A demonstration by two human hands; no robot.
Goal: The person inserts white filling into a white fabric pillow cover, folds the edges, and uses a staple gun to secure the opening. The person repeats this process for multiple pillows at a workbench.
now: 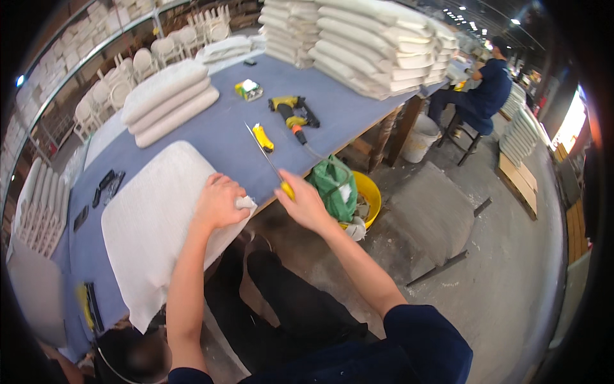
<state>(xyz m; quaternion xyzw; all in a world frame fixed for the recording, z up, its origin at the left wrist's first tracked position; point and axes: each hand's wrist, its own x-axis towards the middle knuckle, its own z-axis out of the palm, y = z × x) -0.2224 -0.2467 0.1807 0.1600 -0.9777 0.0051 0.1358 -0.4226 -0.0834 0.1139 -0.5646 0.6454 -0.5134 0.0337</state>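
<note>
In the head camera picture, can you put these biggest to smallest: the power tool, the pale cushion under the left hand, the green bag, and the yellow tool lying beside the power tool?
1. Pale cushion
2. Green bag
3. Power tool
4. Yellow tool

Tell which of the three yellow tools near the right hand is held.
The thin yellow-handled rod, in the right hand; the staple gun and short tool lie on the table.
</note>
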